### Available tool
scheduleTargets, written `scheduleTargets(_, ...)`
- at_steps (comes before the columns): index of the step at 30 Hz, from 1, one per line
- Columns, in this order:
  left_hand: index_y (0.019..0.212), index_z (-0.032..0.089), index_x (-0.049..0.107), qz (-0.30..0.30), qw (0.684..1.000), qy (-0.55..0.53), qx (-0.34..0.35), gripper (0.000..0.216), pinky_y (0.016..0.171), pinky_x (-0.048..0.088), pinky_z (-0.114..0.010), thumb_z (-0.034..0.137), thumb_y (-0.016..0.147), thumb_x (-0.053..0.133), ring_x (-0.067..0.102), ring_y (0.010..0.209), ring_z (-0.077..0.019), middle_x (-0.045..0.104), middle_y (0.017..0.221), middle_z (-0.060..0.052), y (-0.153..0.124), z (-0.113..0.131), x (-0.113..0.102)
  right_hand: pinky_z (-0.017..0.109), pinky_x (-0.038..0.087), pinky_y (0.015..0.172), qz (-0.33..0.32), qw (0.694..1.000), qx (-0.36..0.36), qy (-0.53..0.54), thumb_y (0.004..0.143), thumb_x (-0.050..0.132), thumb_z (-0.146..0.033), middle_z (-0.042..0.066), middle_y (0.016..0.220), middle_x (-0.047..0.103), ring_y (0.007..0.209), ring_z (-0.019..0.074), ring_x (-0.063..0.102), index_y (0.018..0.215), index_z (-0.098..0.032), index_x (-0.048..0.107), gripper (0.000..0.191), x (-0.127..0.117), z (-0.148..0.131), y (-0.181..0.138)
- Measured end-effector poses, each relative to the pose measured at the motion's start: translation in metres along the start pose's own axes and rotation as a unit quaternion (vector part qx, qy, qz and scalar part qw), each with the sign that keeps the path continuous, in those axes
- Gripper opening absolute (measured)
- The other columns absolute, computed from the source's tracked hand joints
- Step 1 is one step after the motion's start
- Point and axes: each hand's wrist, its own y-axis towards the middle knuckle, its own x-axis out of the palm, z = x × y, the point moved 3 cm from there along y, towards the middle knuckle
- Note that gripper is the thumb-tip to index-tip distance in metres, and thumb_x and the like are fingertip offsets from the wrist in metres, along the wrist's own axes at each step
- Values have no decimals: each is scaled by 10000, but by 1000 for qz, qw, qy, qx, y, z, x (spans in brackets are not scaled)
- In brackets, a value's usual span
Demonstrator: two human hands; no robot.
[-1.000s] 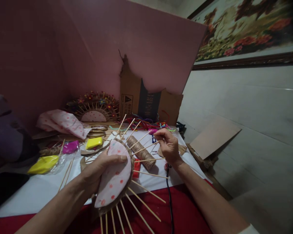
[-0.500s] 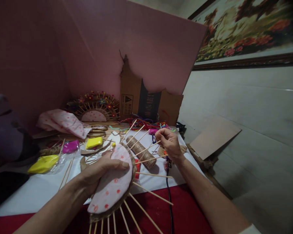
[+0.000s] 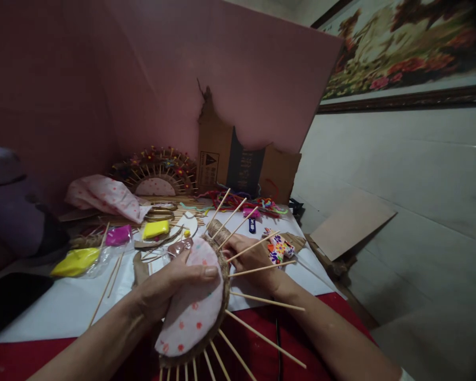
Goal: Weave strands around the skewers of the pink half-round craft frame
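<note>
My left hand (image 3: pixel 174 280) grips a half-round panel (image 3: pixel 200 307) covered in white cloth with small red prints, its thumb pressed flat on the front. Brown twine edges the curve, and thin wooden sticks (image 3: pixel 262 269) fan out from it. Behind these sticks my right hand (image 3: pixel 252 262) is curled over the lower part of a roll of brown twine (image 3: pixel 219 231); its fingertips are partly hidden by the panel and sticks. A brown, shiny packet (image 3: pixel 180 247) shows just above my left hand.
A finished-looking fan piece (image 3: pixel 155 185) with coloured flowers leans at the back. Yellow clay packs (image 3: pixel 75 262), a magenta pack (image 3: pixel 118 235), loose sticks (image 3: pixel 105 288) and printed cloth (image 3: pixel 103 197) lie left. Torn cardboard (image 3: pixel 248 169), coloured yarn (image 3: pixel 238 200) and a blue cutter (image 3: pixel 253 225) are behind.
My right hand has dropped from beside the stick tips, moving down and left behind the sticks onto the twine roll. The panel has shifted slightly right in view, still in my left hand.
</note>
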Motion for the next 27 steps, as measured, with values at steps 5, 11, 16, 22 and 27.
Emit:
scheduleTargets(5, 836, 166, 573, -2, 1000, -6, -3, 338, 500, 504, -239, 188, 562, 769, 625, 515, -145, 685, 639, -25, 0, -1, 2, 225, 374, 573, 6, 998, 43, -37, 818, 525, -190, 26, 684, 603, 611, 124, 531, 741, -161, 575, 97, 0, 4, 0)
scheduleTargets(11, 858, 137, 604, -18, 1000, 2, 2, 330, 551, 505, -247, 198, 574, 761, 638, 558, -157, 702, 698, -66, 2, -1, 2, 229, 380, 594, 2, 998, 52, -36, 839, 525, -200, 34, 713, 615, 633, 129, 548, 749, -162, 560, 105, -2, 2, 1)
scheduleTargets(16, 831, 144, 604, -14, 1000, 12, -1, 300, 534, 493, -224, 188, 576, 757, 618, 529, -136, 689, 658, -44, -1, 2, 8, 228, 372, 589, 15, 998, 56, -28, 847, 508, -195, 34, 714, 615, 641, 133, 547, 730, -175, 554, 128, -3, 3, 2)
scheduleTargets(22, 846, 145, 601, -4, 1000, 27, 0, 319, 493, 477, -208, 176, 570, 757, 594, 506, -121, 668, 653, -28, -5, 7, 15, 248, 384, 608, 27, 997, 75, -9, 866, 463, -253, 48, 746, 630, 659, 152, 559, 771, -176, 569, 162, -2, 14, -2)
scheduleTargets(27, 938, 151, 581, -10, 999, 37, -16, 405, 518, 484, -233, 202, 573, 751, 616, 554, -151, 663, 681, -36, -2, 5, 12, 249, 385, 603, 28, 997, 77, 2, 866, 448, -267, 53, 743, 637, 661, 156, 565, 778, -176, 575, 179, -4, 15, -2)
